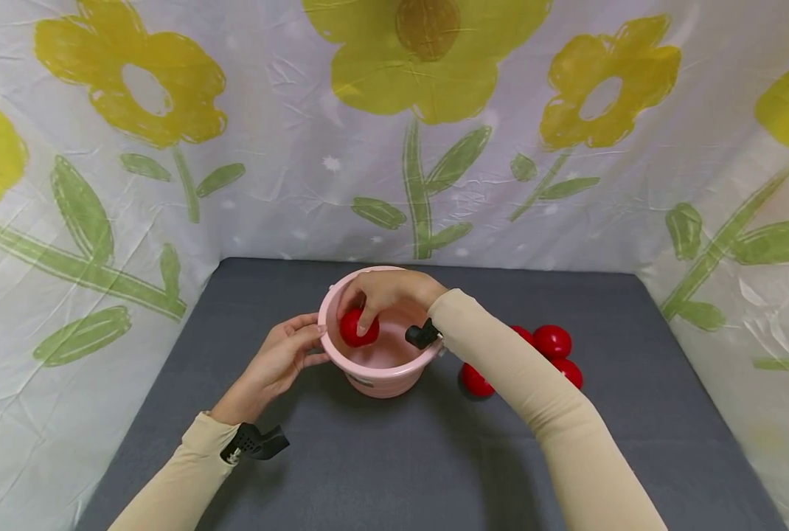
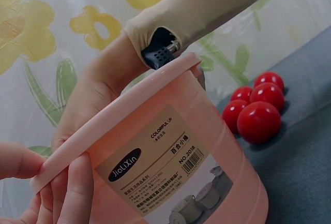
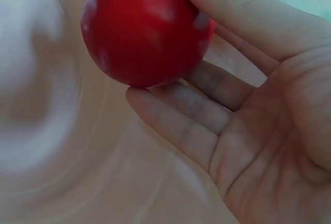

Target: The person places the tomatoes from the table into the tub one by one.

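A pink plastic bucket [image 1: 383, 385] stands on the dark tabletop. At its left side my left hand [image 1: 282, 359] pinches the rim, thumb on top and fingers below, as the left wrist view also shows. My right hand [image 1: 386, 287] reaches down inside the bucket and holds a red ball [image 1: 357, 330]. In the right wrist view the thumb and fingers are around this shiny ball [image 3: 145, 32], with the pale bucket wall behind. A printed label [image 2: 155, 164] covers part of the bucket's outside.
To the right of the bucket several more red balls [image 1: 552, 342] sit grouped on the dark tabletop [image 1: 381, 472], partly hidden behind my right sleeve [image 1: 534, 391]. A curtain with yellow flowers [image 1: 282, 147] hangs around the back and sides.
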Motion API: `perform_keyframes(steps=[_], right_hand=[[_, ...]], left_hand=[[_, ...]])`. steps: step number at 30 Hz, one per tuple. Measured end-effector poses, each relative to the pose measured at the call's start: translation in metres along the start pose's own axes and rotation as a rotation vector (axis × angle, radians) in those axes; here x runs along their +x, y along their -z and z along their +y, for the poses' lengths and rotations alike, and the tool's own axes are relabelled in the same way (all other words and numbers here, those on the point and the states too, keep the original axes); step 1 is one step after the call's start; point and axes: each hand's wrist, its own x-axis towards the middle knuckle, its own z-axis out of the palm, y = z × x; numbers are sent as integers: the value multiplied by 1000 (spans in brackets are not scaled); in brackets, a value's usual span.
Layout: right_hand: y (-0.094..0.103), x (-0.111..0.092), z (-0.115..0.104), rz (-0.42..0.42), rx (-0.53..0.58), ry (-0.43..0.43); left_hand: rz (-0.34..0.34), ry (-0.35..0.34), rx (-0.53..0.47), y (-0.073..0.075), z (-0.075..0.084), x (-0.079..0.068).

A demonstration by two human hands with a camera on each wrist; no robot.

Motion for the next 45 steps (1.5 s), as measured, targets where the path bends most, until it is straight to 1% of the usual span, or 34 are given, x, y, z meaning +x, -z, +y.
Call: perform_keyframes(steps=[5,12,17,22,23,26,30,31,33,35,36,37,39,43,45], right_hand=[[0,2,5,-17,49,6],[0,6,11,-78,85,57],[-2,5,12,-116,165,50],[-4,5,15,-117,198,43],[-5,4,14,-116,222,34],[-5,1,13,-115,341,2],[-3,-9,7,-98,549,-66],[-2,-12,6,-89,583,-77],[-1,-17,4,-83,652,-86],[1,-20,4,-81,695,-79],[2,-20,5,-77,681,-63],[4,-20,7,-74,643,-36],[8,-20,9,-64,543,16],[19,-22,13,-34,287,145],[24,-26,14,-24,234,188]], left_hand=[[6,2,10,0,0,0],[5,-1,3,0,0,-1],[6,-8,-4,-1,1,-1],[9,-6,-5,-2,1,-1],[8,-4,-5,-2,1,-1],[10,-7,-2,-2,1,-1],[10,-12,-5,-1,1,-1],[9,-12,-7,-1,1,-1],[6,-11,-9,-1,1,-1],[4,-13,-10,-1,1,-1],[4,-14,-9,-2,1,-1],[2,-15,-8,-2,1,-2],[1,-16,-9,-2,2,-2],[3,-10,-8,-3,2,-2],[6,-5,-5,-3,2,-2]])
